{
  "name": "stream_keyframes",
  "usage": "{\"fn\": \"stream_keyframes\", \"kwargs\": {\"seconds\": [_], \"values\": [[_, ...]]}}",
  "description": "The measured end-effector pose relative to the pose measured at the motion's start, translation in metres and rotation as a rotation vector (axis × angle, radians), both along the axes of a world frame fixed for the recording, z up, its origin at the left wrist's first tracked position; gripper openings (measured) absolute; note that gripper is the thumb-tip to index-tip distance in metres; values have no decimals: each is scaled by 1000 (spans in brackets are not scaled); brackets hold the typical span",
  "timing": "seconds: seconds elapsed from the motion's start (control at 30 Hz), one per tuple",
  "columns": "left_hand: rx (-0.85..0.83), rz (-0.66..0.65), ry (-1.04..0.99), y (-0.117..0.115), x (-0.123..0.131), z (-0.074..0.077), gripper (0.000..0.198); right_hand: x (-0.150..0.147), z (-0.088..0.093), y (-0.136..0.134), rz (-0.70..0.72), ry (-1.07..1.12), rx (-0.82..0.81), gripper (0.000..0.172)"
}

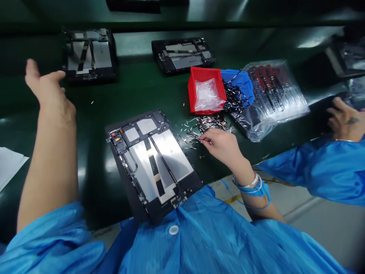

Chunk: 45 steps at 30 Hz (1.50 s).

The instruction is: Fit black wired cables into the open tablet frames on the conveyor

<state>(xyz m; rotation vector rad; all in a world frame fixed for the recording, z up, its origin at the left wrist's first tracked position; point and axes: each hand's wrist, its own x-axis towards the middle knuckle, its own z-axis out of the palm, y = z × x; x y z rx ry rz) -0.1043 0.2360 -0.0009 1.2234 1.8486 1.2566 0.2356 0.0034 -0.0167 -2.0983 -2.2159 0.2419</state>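
My left hand (pixel 48 83) is raised at the left with thumb and fingers apart, holding nothing. Just beside it lies an opened tablet (pixel 99 57) with its inner parts bare. The thumb and fingertips of my right hand (pixel 224 146) are pinched on small silvery strips (pixel 194 134) at the near edge of a loose heap of small metal parts (pixel 212 123). In front of my body, another opened tablet (pixel 159 163) lies tilted, its silver plates, black ribbon cable and circuit boards showing. Its near edge reaches my blue smock.
Behind the heap stand a red bin (pixel 192 91) with clear plastic bags and a blue bin (pixel 248 85) with black cables. A clear bag of parts (pixel 285 91) lies right of them. Another opened tablet (pixel 184 55) lies behind. A co-worker's hand (pixel 348 121) is at far right.
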Motion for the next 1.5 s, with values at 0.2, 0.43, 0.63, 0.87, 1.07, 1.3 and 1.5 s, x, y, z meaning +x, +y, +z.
{"fn": "stream_keyframes", "kwargs": {"seconds": [0.2,0.43,0.63,0.87,1.07,1.3,1.5], "values": [[194,-132,-213,-56,16,0,39,-16,14,31,237,-205,-279,22],[364,-464,-352,-97,44,9,24,-20,18,43,288,-344,-372,25],[388,-601,-327,-107,64,14,25,-17,23,40,288,-312,-375,22],[360,-723,-199,-130,90,24,21,5,26,16,217,-28,-54,15],[220,-909,-29,-149,108,22,24,10,8,12,84,414,189,10],[132,-996,47,-160,119,14,25,7,4,29,-284,939,226,11],[-35,-1046,-279,-169,129,11,19,-27,10,33,-251,1276,154,22]]}}
